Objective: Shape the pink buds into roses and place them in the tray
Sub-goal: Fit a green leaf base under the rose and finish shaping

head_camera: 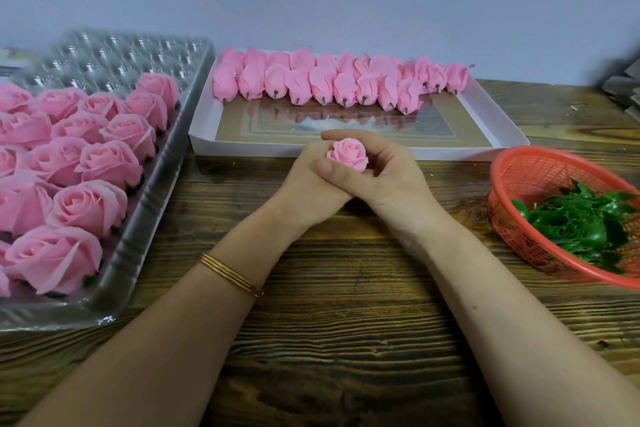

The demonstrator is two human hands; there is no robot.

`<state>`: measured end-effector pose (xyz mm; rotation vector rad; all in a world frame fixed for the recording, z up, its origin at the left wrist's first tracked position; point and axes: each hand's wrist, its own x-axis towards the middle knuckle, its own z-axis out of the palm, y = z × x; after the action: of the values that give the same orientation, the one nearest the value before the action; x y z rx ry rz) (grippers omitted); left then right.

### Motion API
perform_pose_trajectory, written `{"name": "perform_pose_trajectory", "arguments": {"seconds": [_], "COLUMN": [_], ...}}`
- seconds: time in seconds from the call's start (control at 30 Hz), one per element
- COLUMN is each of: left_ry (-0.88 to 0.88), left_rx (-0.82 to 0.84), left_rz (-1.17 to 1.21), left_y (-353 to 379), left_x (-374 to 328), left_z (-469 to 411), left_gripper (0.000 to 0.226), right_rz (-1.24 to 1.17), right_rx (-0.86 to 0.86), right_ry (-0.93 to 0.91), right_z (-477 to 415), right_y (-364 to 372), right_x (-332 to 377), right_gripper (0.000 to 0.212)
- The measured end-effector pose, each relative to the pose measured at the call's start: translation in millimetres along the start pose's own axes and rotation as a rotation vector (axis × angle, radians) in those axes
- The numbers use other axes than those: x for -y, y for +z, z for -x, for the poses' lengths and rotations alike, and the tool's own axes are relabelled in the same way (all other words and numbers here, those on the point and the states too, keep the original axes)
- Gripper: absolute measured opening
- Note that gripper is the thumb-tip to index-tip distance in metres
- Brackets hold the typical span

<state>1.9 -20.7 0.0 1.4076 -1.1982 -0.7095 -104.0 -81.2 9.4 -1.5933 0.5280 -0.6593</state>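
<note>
Both my hands meet at the table's middle around one small pink bud (348,153), its petals rolled tight like a rose centre. My left hand (308,184) cups it from the left. My right hand (384,177) wraps over it, thumb lying across the front. A clear plastic tray (145,218) at the left holds several finished pink roses (90,204), with bare cups at its far end. A white shallow box (485,114) behind my hands holds two rows of unshaped pink buds (322,80).
A red plastic basket (519,184) with green leaf pieces (581,222) sits at the right edge. The dark wooden tabletop (346,305) lies under my forearms. A gold bangle (230,274) circles my left wrist. A grey wall stands behind.
</note>
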Motion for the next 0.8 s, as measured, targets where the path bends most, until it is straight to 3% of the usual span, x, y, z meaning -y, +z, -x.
{"name": "perform_pose_trajectory", "arguments": {"seconds": [0.07, 0.17, 0.27, 0.33, 0.43, 0.53, 0.8], "left_ry": [0.003, -0.014, -0.017, -0.015, 0.02, 0.073, 0.032], "left_rx": [-0.003, -0.031, -0.039, -0.044, -0.014, 0.014, -0.001], "left_rz": [0.012, 0.114, 0.105, 0.089, 0.067, 0.029, 0.067], "left_y": [1.3, 5.3, 7.8, 8.0, 7.6, 5.3, 5.7], "left_x": [1.9, 4.4, 5.4, 6.1, 2.6, -0.3, -1.9], "left_z": [-0.3, 0.1, 0.4, -1.4, -1.2, 0.1, 2.7], "left_gripper": [0.017, 0.036, 0.031, 0.01, 0.011, 0.029, 0.039], "right_rz": [-0.021, -0.188, -0.273, -0.267, -0.208, -0.158, -0.172], "right_rx": [0.026, 0.002, -0.048, -0.063, -0.053, -0.003, 0.067], "right_ry": [0.033, 0.038, -0.031, -0.061, -0.089, -0.104, -0.078], "right_z": [-1.1, -3.9, -5.4, -5.3, -5.1, -5.3, -5.2], "right_y": [-2.4, -5.9, -8.6, -7.7, -3.8, -2.2, -0.3], "right_x": [-0.6, 1.7, 5.3, 6.2, 5.5, 2.6, -1.9], "right_gripper": [0.042, 0.032, 0.022, 0.026, 0.026, 0.019, 0.017]}}
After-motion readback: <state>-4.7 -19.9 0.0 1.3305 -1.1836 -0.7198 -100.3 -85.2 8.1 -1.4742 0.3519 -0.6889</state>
